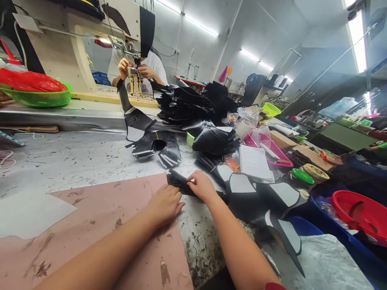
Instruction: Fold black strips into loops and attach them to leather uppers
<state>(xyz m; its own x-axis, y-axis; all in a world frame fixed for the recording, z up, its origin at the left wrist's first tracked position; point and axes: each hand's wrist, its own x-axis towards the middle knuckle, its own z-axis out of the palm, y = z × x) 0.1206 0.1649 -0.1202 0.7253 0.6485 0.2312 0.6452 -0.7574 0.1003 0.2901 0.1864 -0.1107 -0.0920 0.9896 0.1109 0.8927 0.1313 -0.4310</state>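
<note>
The right hand (202, 186) pinches black strips (177, 179); the left hand (165, 203) curls, fingertips hidden, its hold unclear

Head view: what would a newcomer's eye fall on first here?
Probably the big heap of glossy black pieces at the middle of the far side, beside the cream sewing machine at upper left, where another person works. Bright red would pull next: the basin at far right and the plastic bag in a green bowl at far left. Nearer, the right hand pinches black strips.
</note>
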